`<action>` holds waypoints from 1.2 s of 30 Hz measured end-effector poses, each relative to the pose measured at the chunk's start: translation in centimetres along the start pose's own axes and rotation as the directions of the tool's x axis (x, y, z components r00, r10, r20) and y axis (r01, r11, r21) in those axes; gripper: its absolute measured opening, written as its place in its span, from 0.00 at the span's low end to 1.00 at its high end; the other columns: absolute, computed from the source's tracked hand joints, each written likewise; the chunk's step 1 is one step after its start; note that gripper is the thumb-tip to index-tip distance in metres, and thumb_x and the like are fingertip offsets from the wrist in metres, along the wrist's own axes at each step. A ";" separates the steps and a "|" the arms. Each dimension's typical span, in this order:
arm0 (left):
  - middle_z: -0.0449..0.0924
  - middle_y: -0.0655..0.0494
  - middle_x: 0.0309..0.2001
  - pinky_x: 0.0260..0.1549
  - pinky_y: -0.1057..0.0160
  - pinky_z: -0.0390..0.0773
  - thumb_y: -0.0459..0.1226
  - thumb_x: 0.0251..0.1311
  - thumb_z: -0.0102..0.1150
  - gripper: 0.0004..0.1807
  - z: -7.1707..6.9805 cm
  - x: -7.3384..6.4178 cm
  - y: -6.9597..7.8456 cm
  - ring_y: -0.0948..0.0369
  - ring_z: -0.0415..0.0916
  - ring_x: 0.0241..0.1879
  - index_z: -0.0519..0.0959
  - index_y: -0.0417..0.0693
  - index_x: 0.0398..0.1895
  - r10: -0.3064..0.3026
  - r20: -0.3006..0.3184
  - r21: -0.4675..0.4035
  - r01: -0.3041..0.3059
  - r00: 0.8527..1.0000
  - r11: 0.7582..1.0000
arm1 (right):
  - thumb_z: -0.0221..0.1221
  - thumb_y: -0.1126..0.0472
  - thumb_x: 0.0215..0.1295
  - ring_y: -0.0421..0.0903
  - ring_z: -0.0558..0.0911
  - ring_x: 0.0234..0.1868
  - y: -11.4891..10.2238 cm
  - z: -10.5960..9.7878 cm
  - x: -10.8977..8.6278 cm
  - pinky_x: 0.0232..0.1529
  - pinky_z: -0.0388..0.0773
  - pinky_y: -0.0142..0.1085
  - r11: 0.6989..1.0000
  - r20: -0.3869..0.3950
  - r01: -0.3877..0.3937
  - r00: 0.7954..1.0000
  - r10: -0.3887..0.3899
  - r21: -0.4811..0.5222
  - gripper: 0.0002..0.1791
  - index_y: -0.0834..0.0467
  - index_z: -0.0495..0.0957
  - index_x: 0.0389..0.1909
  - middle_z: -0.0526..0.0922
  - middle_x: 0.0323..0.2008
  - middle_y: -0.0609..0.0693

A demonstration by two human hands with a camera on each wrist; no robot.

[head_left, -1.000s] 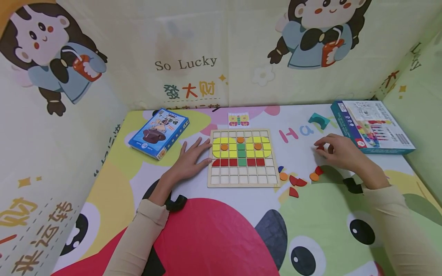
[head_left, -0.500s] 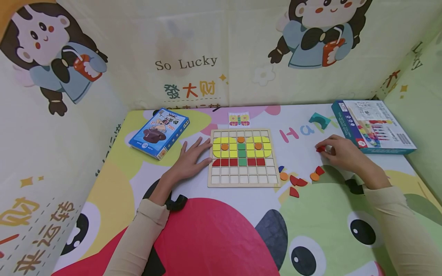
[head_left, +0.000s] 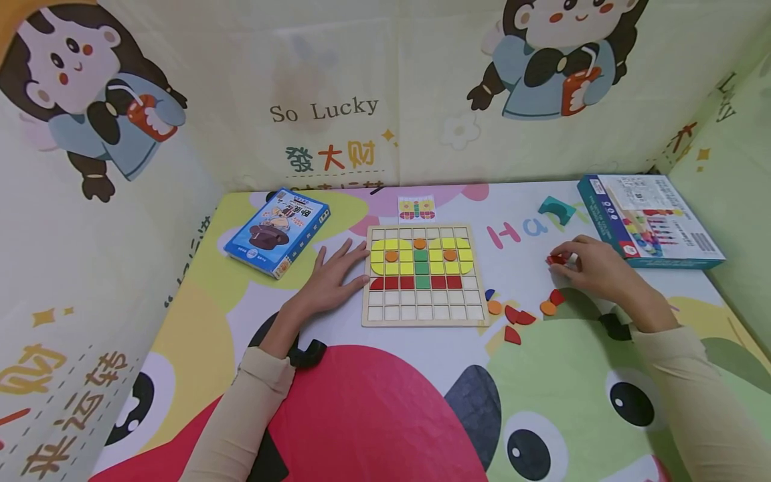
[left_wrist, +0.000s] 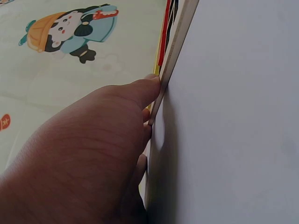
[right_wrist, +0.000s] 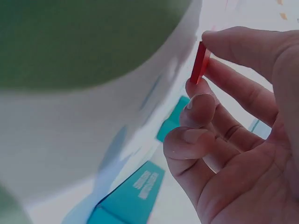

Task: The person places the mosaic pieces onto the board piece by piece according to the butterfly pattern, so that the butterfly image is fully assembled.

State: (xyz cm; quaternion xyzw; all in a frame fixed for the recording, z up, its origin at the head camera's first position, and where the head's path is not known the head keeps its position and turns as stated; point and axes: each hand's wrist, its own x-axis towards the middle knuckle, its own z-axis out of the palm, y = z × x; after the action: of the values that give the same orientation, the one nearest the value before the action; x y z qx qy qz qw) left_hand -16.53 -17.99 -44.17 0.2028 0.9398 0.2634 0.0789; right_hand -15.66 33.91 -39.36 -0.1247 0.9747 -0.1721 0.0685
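Observation:
My left hand [head_left: 333,278] lies on the table with fingers spread, its fingertips and thumb touching the left edge of a wooden grid board [head_left: 424,323]. In the left wrist view, the thumb presses that board edge [left_wrist: 179,46]. Yellow, green, orange and red tiles fill much of the board's upper part; the lower two rows show bare cells. To the right of the board, my right hand [head_left: 593,268] pinches a small red tile [head_left: 556,259] just above the table. The right wrist view shows the thin red tile [right_wrist: 200,63] held between thumb and fingertips.
Loose red pieces [head_left: 512,335], orange discs [head_left: 494,308] and a blue piece [head_left: 490,294] lie right of the board. A pattern card [head_left: 416,208] sits behind it. A blue box [head_left: 277,231] stands left, a teal box [head_left: 674,221] right, near a teal arch [head_left: 557,210].
My right fingers have shifted slightly around the red tile, which shows more clearly between them now. The left hand and the board have stayed in place.

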 end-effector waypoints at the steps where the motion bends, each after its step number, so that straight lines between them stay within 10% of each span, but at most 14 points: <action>1: 0.55 0.59 0.86 0.83 0.34 0.25 0.55 0.75 0.56 0.36 0.0 0.0 0.0 0.51 0.39 0.89 0.63 0.60 0.83 0.001 -0.001 0.000 -0.001 1.000 1.000 | 0.70 0.58 0.70 0.56 0.80 0.45 -0.3 0.0 0.0 0.34 0.76 0.29 1.000 -0.004 0.006 1.000 -0.006 0.000 0.20 0.63 0.84 0.58 0.83 0.50 0.66; 21: 0.55 0.59 0.86 0.83 0.34 0.25 0.55 0.75 0.56 0.36 0.0 0.0 0.0 0.51 0.39 0.89 0.64 0.59 0.83 0.000 -0.001 -0.006 0.000 1.000 1.000 | 0.73 0.54 0.65 0.47 0.80 0.38 -11.0 4.0 1.1 0.39 0.86 0.40 0.980 -0.027 0.197 0.980 -0.197 -0.030 0.18 0.60 0.87 0.50 0.86 0.42 0.55; 36: 0.55 0.59 0.86 0.83 0.34 0.24 0.55 0.74 0.56 0.37 0.0 0.0 0.0 0.51 0.38 0.89 0.63 0.59 0.83 -0.005 0.001 -0.012 0.005 1.000 1.000 | 0.73 0.51 0.66 0.46 0.81 0.37 -13.0 5.7 2.1 0.44 0.87 0.45 0.975 -0.020 0.214 0.976 -0.216 -0.056 0.18 0.60 0.88 0.48 0.87 0.39 0.53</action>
State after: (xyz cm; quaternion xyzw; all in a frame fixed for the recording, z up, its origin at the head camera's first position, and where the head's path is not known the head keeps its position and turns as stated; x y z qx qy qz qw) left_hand -16.53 -18.00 -44.17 0.2000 0.9387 0.2688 0.0812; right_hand -13.83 19.69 -40.24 -0.2290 0.9606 -0.1539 0.0335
